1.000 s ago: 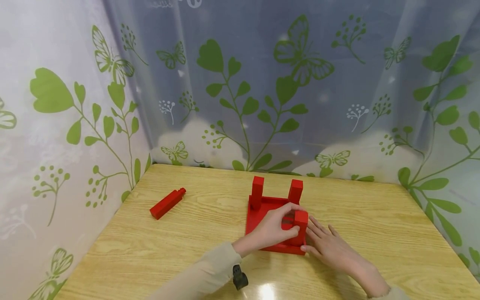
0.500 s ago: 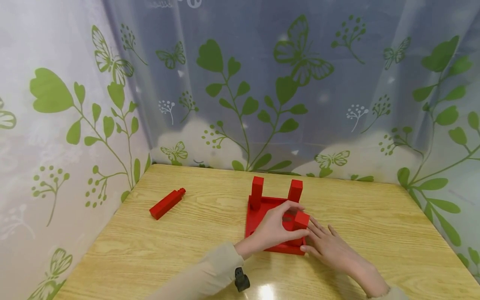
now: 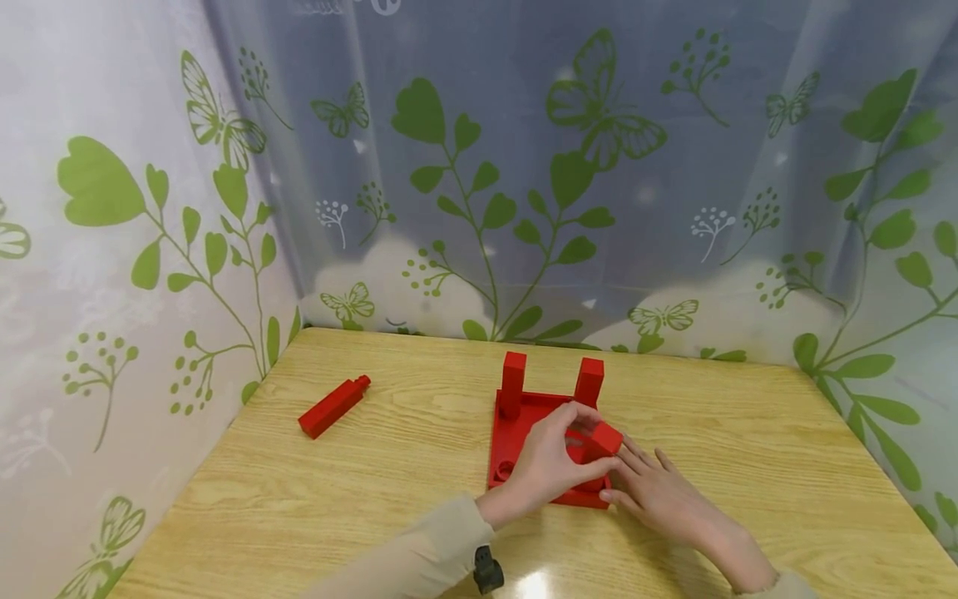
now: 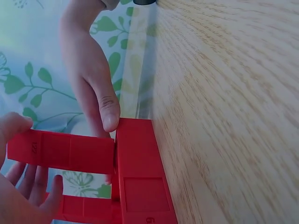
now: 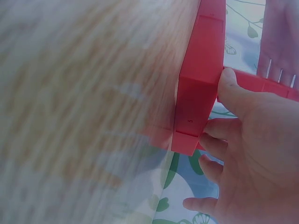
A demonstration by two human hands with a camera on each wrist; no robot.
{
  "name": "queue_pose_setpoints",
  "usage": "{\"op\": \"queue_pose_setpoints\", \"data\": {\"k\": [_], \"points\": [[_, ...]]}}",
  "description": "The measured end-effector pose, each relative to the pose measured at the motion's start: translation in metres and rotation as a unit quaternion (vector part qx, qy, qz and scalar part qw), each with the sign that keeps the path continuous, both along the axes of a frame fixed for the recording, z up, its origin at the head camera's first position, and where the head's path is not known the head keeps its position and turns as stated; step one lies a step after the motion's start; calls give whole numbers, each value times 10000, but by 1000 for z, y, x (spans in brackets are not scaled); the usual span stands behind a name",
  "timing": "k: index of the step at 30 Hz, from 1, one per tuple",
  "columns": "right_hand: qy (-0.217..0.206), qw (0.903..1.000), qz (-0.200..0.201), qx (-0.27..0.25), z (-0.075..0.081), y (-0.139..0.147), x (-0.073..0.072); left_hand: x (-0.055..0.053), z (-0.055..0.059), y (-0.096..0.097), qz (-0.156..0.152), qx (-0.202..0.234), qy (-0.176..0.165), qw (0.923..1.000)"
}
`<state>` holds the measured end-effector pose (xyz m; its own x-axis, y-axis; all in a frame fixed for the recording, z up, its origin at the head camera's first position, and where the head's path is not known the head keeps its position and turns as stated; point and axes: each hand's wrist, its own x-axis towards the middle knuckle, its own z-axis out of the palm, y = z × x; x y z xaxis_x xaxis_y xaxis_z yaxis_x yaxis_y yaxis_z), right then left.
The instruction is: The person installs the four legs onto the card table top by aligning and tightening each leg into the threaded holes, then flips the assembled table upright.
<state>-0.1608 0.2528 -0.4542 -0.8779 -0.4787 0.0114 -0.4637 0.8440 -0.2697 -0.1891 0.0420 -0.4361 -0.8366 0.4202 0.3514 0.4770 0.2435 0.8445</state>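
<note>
A red toy table base (image 3: pixel 527 428) lies flat on the table, two square red legs (image 3: pixel 513 378) standing at its far corners. My left hand (image 3: pixel 550 462) grips the top of a third red leg (image 3: pixel 608 437) between thumb and fingers at the near right corner. In the left wrist view this leg (image 4: pixel 65 151) meets the base's raised rim; its lower end is hidden. Against the base's right side rests my right hand (image 3: pixel 662 491), fingers fairly straight, its thumb on the near corner in the right wrist view. A round hole (image 3: pixel 505 470) shows at the near left corner.
Another red leg (image 3: pixel 333 408), with a round peg at one end, lies on the wooden table (image 3: pixel 419 391) at the left. A patterned curtain (image 3: pixel 479 208) hangs behind the table's far edge. A black device (image 3: pixel 488 570) is strapped at the left wrist.
My left hand has turned the near right leg about its length, so its square top now sits askew. The hole at the near left corner has come into view. The right hand stays in place.
</note>
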Motion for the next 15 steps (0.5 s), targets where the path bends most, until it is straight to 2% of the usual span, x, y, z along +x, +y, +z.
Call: {"op": "queue_pose_setpoints", "data": {"k": [5,11,13,15], "points": [[64,10000,3,76,0,0,-1,-3,-2,-4,-548,-3,-45,9985],[-61,9998,-47,194,-2,0,-2,-13,-4,-9,-1445,208,-632,9873],[-95,9997,-70,200,-3,0,-3,-15,-5,-10,-1600,231,-757,9839],[-119,9997,-80,188,-3,0,-3,-16,-5,-11,-1638,221,-736,9835]]}}
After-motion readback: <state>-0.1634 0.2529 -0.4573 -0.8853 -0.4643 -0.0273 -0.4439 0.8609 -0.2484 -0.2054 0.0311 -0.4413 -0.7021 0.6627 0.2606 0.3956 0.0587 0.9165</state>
